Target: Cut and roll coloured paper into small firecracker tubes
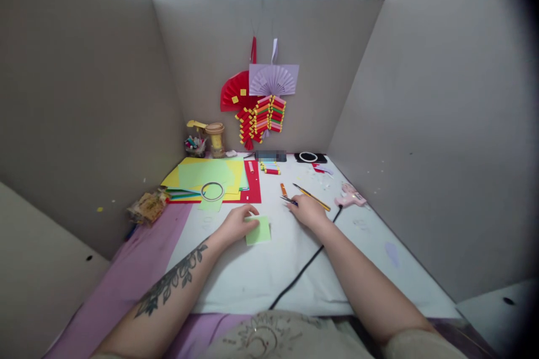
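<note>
My left hand (241, 223) has its thumb on top of a light green paper square (259, 232) and its fingers curled by the upper edge, gripping it near the table surface. My right hand (309, 210) is closed around a slim dark tool with a pointed end (288, 199); its kind cannot be made out, since most of it is under the fingers. Just beyond that hand lie a yellow and black pencil (319, 201) and a small orange paper roll (283, 188).
Coloured paper sheets (202, 171) with a tape roll (212, 191) lie left. A pink glue gun (351, 196) stands right, its black cord (297, 279) passing under my right forearm. Paper fan and firecracker ornaments (273, 81) hang on the back panel. Small paper rolls (270, 169) lie below.
</note>
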`<action>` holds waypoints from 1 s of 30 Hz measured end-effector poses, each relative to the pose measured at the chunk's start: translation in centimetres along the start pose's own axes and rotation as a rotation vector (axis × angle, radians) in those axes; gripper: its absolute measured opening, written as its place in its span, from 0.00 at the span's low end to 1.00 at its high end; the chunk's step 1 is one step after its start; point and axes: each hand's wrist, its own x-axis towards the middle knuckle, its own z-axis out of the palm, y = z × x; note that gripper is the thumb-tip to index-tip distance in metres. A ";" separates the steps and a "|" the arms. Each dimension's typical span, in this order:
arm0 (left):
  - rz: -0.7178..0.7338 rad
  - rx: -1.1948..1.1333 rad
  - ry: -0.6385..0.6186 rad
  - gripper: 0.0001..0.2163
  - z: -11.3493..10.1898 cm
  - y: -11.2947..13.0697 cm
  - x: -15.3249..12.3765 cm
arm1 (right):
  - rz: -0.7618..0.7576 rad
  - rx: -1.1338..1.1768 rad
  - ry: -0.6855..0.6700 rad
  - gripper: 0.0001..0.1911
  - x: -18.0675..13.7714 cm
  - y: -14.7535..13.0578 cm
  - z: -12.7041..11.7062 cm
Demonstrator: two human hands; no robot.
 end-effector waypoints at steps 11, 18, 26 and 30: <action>0.061 0.579 0.121 0.14 -2.5 -1.3 4.0 | 0.033 -0.085 -0.090 0.14 0.3 1.5 -0.4; 0.111 0.495 0.096 0.17 -2.3 -1.8 5.8 | -0.017 0.044 0.072 0.15 -0.3 1.4 -1.0; 0.081 0.499 0.008 0.11 -2.9 -1.7 6.8 | -0.280 0.417 0.132 0.08 -0.8 -1.0 0.6; 0.060 0.629 -0.033 0.10 -2.7 -2.4 7.1 | -0.289 0.436 0.129 0.08 -0.8 -1.2 1.2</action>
